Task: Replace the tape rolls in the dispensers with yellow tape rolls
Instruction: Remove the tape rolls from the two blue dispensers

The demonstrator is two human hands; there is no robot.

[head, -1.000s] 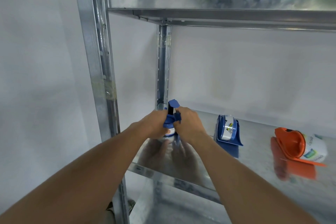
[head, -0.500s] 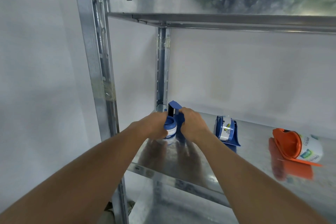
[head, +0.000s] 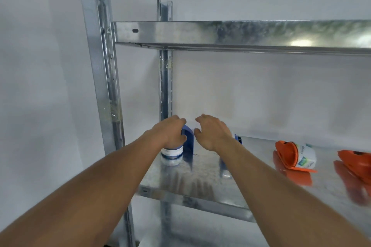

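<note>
A blue tape dispenser stands on the metal shelf near its left end. A white roll with blue print sits at the dispenser's left side. My left hand covers the roll's top, and its fingers curl down around it. My right hand hovers just right of the dispenser with fingers loosely spread and holds nothing. My right wrist hides most of a second blue dispenser. No yellow roll is in view.
An orange dispenser with a white printed roll lies further right on the shelf. Another orange dispenser is at the right edge. The upper shelf's rim runs overhead. Metal uprights stand at the left.
My right hand has let go of the blue dispenser and drawn slightly to the right. The dispenser now stands on the shelf, and my left hand stays on the roll. The view has tilted upward.
</note>
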